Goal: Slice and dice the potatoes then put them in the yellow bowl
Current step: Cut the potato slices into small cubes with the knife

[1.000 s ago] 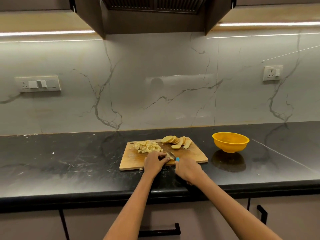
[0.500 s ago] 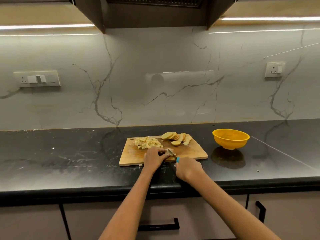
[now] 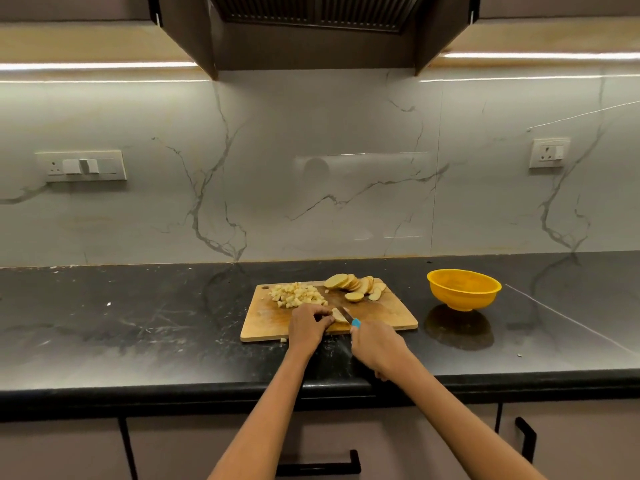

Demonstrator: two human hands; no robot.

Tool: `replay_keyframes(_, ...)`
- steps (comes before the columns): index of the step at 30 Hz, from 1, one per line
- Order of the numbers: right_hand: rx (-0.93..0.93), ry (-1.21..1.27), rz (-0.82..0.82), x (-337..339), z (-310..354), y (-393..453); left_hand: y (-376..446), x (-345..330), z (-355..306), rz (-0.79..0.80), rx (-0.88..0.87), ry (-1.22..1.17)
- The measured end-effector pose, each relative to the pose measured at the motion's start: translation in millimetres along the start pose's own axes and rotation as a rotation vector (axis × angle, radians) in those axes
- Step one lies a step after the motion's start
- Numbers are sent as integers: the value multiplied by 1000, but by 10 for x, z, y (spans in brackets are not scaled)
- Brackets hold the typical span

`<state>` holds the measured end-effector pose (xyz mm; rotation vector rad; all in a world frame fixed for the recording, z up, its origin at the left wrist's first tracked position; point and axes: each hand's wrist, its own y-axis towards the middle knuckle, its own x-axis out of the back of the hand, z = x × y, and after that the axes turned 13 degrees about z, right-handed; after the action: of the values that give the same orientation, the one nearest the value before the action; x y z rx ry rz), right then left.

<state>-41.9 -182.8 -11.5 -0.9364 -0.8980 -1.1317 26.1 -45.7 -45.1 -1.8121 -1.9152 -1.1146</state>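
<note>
On the dark surface (image 3: 138, 327) a wooden board (image 3: 388, 315) carries diced potato (image 3: 298, 295) and waiting slices (image 3: 353, 284); the left hand (image 3: 306, 327) pins one slice (image 3: 338, 316), the right hand (image 3: 375, 344) grips the knife (image 3: 348, 315), so dicing looks midway, with the yellow bowl (image 3: 464, 289) apart at right, awaiting everything.

Bowl (image 3: 464, 289) is bright yellow, knife (image 3: 355, 322) handle is light blue. Board (image 3: 388, 315) is tan wood, potatoes (image 3: 349, 283) pale yellow. Desk (image 3: 138, 323) is black with whitish streaks — wall (image 3: 311, 168) is white marble with grey veins.
</note>
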Motion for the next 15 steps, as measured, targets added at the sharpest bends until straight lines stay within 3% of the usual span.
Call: replay_keyframes(15,-82,-66,130,158,264,-1,20,13,-5,10,-22,44)
